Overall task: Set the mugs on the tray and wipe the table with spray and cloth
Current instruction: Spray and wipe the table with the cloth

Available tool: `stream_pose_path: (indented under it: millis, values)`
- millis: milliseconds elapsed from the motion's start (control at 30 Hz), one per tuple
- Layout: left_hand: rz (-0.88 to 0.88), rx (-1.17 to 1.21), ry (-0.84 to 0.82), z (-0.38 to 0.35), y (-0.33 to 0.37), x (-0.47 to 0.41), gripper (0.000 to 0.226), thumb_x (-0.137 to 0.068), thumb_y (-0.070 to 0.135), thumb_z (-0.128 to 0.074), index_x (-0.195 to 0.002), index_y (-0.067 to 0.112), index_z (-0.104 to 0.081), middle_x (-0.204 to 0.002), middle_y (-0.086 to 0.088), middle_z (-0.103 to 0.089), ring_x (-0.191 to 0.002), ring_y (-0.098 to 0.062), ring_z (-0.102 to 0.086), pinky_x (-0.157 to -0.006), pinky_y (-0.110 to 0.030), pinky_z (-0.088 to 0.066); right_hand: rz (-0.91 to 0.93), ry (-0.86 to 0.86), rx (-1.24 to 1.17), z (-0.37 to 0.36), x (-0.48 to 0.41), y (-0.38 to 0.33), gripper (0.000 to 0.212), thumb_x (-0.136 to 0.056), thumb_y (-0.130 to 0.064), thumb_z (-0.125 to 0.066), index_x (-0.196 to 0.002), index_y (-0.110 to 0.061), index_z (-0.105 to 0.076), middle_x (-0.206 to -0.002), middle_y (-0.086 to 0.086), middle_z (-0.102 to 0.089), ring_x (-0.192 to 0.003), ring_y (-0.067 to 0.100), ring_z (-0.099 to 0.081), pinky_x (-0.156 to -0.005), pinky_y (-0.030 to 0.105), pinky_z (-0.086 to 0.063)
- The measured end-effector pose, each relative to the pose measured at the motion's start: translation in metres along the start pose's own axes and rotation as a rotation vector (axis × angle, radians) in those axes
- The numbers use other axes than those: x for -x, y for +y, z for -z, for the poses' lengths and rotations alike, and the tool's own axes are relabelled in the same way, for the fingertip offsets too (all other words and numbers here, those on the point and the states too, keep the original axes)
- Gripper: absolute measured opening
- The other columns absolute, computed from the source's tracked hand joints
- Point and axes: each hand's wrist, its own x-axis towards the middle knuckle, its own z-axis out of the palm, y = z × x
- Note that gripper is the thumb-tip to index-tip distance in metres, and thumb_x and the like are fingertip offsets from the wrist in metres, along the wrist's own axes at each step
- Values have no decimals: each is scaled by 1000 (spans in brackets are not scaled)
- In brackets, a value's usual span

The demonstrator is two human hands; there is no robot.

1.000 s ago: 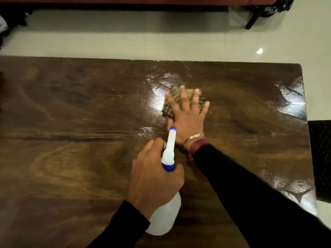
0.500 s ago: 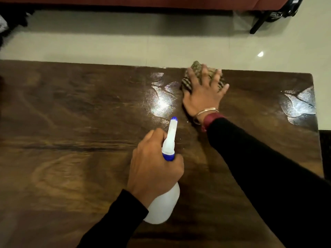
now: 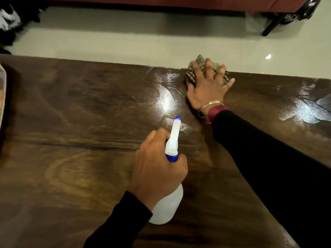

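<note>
My right hand point(image 3: 207, 90) lies flat, fingers spread, pressing a striped brown cloth point(image 3: 192, 73) onto the far edge of the dark wooden table point(image 3: 80, 122). Part of the cloth pokes past the table's edge. My left hand point(image 3: 157, 167) grips a white spray bottle point(image 3: 168, 204) with a blue collar and nozzle tip, held above the table's middle and pointing away from me. Wet shiny streaks point(image 3: 166, 101) show between the nozzle and the cloth. No mugs are in view.
A pale object's edge point(image 3: 2, 97) shows at the far left border of the table. More wet patches point(image 3: 308, 110) shine at the right. Beyond the table lie a light tiled floor point(image 3: 125, 42), a reddish sofa base point(image 3: 161, 2) and a black chair leg point(image 3: 279, 20).
My right hand has slid the cloth away from me, from mid-table to the far edge, and slightly rightward. The left hand with the bottle has stayed about where it was.
</note>
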Motion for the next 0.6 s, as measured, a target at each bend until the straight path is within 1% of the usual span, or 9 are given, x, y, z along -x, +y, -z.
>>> stream_pose_path:
  millis: [67, 100, 133, 233, 300, 367, 467, 533, 600]
  values:
    - [3, -5, 43, 1, -2, 7, 34, -67, 28, -69, -90, 26, -44, -79, -1, -60, -62, -10, -53, -52, -25, -53, 99, -14, 5, -4, -3, -40, 76, -96, -54, -45, -164, -47, -13, -177, 0, -4, -159, 49, 0, -115, 83, -4]
    - [4, -5, 53, 1, -3, 10, 38, -67, 29, -69, -92, 29, -41, -81, -2, -61, -62, -6, -50, -55, -15, -47, 186, -8, 15, -9, 6, -57, 77, -95, -53, -47, -164, -47, -14, -177, 0, -4, -159, 48, 1, -116, 83, -3]
    - [3, -5, 49, 2, -3, 11, 39, -67, 29, -69, -93, 31, -41, -82, -1, -60, -63, -4, -50, -58, -11, -43, 291, -10, 46, -15, 23, -68, 79, -94, -52, -49, -164, -48, -13, -177, 0, -2, -159, 48, 3, -116, 82, -2]
    - [13, -5, 24, 10, -7, 12, 32, -68, 28, -68, -91, 27, -46, -79, 6, -53, -66, -12, -55, -55, -23, -54, 568, -19, 140, -27, 73, -56, 83, -91, -56, -52, -163, -50, -12, -177, -2, -1, -160, 45, 6, -116, 79, -2]
    - [1, -7, 45, 17, -12, 13, 30, -67, 27, -69, -88, 22, -49, -76, 5, -53, -64, -14, -55, -52, -30, -54, 536, -5, 129, -23, 76, -26, 80, -90, -56, -49, -162, -51, -16, -177, -3, -6, -160, 44, 1, -115, 81, -3]
    - [-15, -4, 77, 21, -17, 17, 34, -66, 28, -70, -89, 27, -46, -76, 4, -56, -62, -13, -54, -51, -25, -53, 346, -4, 135, -15, 51, -7, 77, -91, -54, -42, -162, -49, -16, -176, -1, -7, -159, 47, 1, -115, 84, -3]
    - [53, -3, 41, 25, -25, 30, 31, -66, 33, -70, -90, 27, -51, -79, 8, -55, -66, -13, -57, -55, -18, -48, 100, -37, 37, -3, 10, -28, 73, -96, -53, -41, -163, -48, -12, -177, -1, -1, -158, 50, 5, -116, 83, -2]
    - [73, 0, 38, 24, -31, 44, 31, -65, 32, -71, -89, 22, -53, -78, 8, -56, -67, -14, -58, -57, -16, -47, 113, -32, 26, -5, 6, -62, 73, -97, -55, -42, -163, -47, -12, -177, 1, -1, -158, 50, 3, -118, 81, -3]
    - [104, 20, 16, 25, -33, 59, 31, -68, 26, -78, -86, 22, -52, -75, 9, -54, -66, -15, -58, -58, -19, -50, 259, -36, 61, -17, 32, -88, 75, -95, -54, -42, -163, -48, -12, -177, 1, -2, -158, 50, 2, -118, 80, -4]
